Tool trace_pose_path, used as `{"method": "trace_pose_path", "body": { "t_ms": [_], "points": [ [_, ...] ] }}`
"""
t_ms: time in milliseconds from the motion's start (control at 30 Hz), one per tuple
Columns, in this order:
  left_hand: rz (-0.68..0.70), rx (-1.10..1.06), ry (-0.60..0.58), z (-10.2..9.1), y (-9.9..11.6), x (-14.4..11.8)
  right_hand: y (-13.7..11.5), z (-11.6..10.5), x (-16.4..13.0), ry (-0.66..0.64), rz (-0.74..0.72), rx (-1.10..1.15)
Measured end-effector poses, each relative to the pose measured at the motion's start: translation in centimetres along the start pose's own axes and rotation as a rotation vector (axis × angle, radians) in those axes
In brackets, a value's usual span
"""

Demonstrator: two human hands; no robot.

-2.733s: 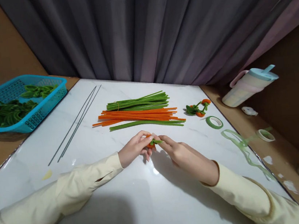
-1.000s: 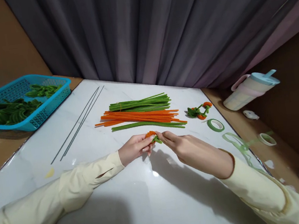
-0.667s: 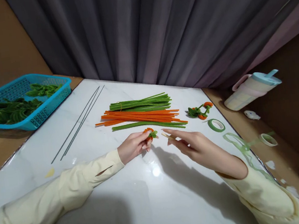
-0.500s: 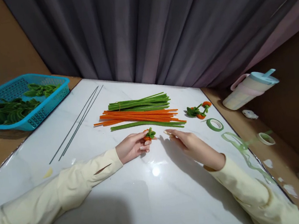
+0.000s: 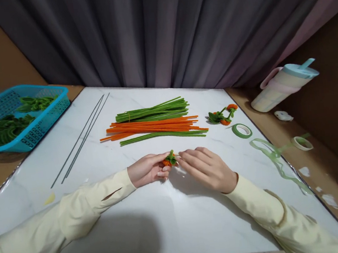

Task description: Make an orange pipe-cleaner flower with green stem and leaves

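Observation:
My left hand (image 5: 148, 168) pinches a small orange pipe-cleaner ornament (image 5: 168, 162) with green leaf-like loops on top, holding it just above the white table. From the other side my right hand (image 5: 208, 167) meets it, thumb and fingertips closed together at its right edge; the exact bit they grip is too small to see. Beyond the hands lie orange pipe cleaners (image 5: 153, 126), a bundle of green pipe cleaners (image 5: 151, 112) behind them and a few more green ones in front. Finished-looking orange-and-green pieces (image 5: 224, 116) rest at the right.
A blue basket (image 5: 47, 125) of green leaf shapes stands at the left, near thin dark wires (image 5: 83, 137). On the right are a roll of green tape (image 5: 242, 131), a loose green strip (image 5: 272, 155), another tape roll (image 5: 302, 143), paper scraps and a tumbler (image 5: 283, 86).
My right hand has come left and its fingertips now reach the ornament in my left hand. The view has shifted slightly.

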State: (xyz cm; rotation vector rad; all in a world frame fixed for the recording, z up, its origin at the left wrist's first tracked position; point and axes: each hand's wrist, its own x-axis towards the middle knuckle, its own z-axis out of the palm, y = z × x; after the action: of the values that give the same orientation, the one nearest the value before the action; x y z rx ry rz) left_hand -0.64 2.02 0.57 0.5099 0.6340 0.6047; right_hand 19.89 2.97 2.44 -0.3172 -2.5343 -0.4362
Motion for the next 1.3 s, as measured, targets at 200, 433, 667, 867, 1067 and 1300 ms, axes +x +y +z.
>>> {"method": "trace_pose_path", "body": {
  "t_ms": [200, 433, 667, 867, 1067, 1300],
  "points": [
    [-0.051, 0.020, -0.007, 0.27, -0.03, -0.12, -0.43, -0.15, 0.18, 0.058, -0.089, -0.014],
    [-0.114, 0.036, -0.063, 0.07, -0.05, -0.22, 0.17, 0.16, 0.01, 0.091, -0.055, 0.026],
    [-0.104, 0.034, -0.081, 0.00, -0.24, -0.12, 0.15, 0.38, 0.06, 0.059, -0.104, -0.023],
    [-0.085, 0.041, -0.086, 0.20, -0.13, -0.28, 0.29, 0.42, -0.02, 0.032, -0.053, 0.030],
    [-0.020, 0.110, -0.059, 0.44, -0.24, -0.26, 0.15, 0.36, -0.14, -0.003, 0.023, 0.095],
    [0.058, 0.161, -0.027, 0.81, -0.45, -0.27, 0.18, 0.18, 0.07, -0.015, -0.013, 0.033]
  ]
}}
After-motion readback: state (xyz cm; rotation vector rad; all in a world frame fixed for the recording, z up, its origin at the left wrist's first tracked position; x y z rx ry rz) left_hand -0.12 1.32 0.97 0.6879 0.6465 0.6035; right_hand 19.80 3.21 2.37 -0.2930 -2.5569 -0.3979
